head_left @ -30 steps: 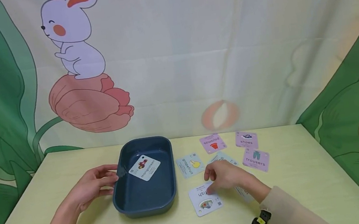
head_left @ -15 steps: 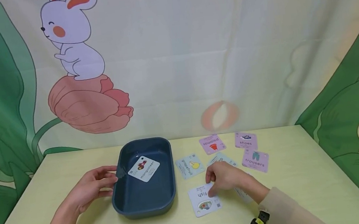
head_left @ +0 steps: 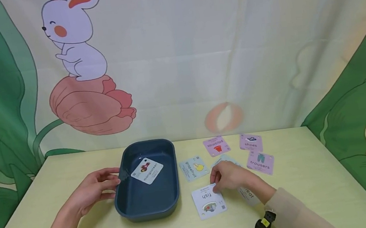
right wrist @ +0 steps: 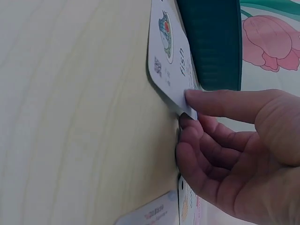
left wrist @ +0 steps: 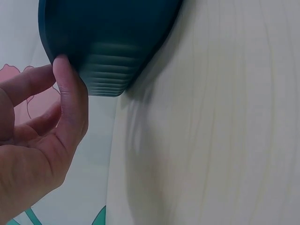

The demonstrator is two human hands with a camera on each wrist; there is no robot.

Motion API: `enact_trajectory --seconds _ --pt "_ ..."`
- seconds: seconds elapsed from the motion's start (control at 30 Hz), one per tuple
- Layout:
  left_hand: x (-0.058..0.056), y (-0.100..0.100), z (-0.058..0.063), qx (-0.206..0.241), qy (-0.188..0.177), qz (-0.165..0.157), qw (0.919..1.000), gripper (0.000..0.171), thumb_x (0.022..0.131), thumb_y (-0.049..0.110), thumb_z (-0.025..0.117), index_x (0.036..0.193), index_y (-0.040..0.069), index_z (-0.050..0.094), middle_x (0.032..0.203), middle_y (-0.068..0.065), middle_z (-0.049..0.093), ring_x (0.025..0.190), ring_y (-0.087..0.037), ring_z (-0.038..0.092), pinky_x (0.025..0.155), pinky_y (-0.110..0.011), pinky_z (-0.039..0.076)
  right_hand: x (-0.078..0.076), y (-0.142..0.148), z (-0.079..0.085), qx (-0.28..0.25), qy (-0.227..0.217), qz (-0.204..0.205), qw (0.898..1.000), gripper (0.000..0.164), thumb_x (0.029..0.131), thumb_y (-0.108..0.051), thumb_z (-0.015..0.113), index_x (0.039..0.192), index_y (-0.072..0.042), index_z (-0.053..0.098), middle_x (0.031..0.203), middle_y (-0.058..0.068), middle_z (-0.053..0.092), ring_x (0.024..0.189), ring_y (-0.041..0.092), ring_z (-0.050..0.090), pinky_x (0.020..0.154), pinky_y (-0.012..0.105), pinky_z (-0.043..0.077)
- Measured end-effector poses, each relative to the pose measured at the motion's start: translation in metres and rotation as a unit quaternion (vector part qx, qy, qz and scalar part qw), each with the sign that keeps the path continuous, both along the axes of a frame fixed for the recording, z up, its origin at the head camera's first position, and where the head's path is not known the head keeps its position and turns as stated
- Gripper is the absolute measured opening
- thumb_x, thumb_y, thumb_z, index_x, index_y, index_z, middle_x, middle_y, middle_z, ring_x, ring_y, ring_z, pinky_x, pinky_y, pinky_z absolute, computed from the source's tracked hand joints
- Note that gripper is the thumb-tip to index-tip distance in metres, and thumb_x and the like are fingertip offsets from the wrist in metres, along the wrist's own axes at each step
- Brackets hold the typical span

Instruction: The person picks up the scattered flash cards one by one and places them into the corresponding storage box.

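Observation:
My right hand (head_left: 232, 178) pinches the far edge of a white picture card (head_left: 209, 201) printed "fish". In the right wrist view, the fish card (right wrist: 171, 61) has its held edge raised off the table, thumb on top and fingertips beneath. My left hand (head_left: 93, 190) holds the left rim of a dark blue tray (head_left: 150, 216). The left wrist view shows the thumb against the outer wall of the tray (left wrist: 112, 61). A white "mangosteen" card (head_left: 147, 171) lies in the tray.
Right of the tray lie a "grapefruit" card (head_left: 194, 168) and purple cards reading "pajamas" (head_left: 217, 146), "shoes" (head_left: 251, 142) and "trousers" (head_left: 261, 162). My right hand partly covers a light blue card (head_left: 226, 158) and a card ending in "eat" (head_left: 250, 196). Behind the table hangs a printed curtain (head_left: 176, 54).
My right fingers have closed on the fish card's far edge, lifting it slightly; more of its print shows. The left hand and tray stay in place.

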State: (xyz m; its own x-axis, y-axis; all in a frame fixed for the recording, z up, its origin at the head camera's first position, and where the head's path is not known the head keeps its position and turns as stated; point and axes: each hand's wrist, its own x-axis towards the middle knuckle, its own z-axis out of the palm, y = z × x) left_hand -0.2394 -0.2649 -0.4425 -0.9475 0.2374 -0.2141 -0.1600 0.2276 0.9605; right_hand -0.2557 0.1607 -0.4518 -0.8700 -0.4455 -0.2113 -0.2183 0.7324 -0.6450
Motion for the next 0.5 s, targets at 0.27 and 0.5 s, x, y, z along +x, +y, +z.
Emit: enact_trajectory --seconds 0.27,0.5 --pt "-0.002 0.001 0.000 -0.009 -0.004 0.006 0.9999 0.053 0.104 0.008 0.059 0.149 -0.011 0.037 0.117 -0.021 0.058 0.094 -0.024 0.064 0.081 -0.034 0.061 -0.006 0.007 -0.001 -0.058 -0.041 0.007 0.997 0.012 0.083 0.000 0.081 0.086 -0.007 0.071 0.077 0.002 0.065 0.068 0.014 0.055 0.061 0.024 0.045" --pt "-0.002 0.000 0.001 -0.007 -0.005 0.003 1.0000 0.056 0.103 0.010 0.061 0.149 -0.011 0.037 0.115 -0.018 0.058 0.093 -0.023 0.064 0.080 -0.034 0.060 -0.011 0.012 0.002 -0.087 -0.079 0.008 0.993 0.007 0.086 -0.004 0.080 0.089 -0.006 0.074 0.079 0.003 0.070 0.066 0.016 0.055 0.062 0.028 0.046"
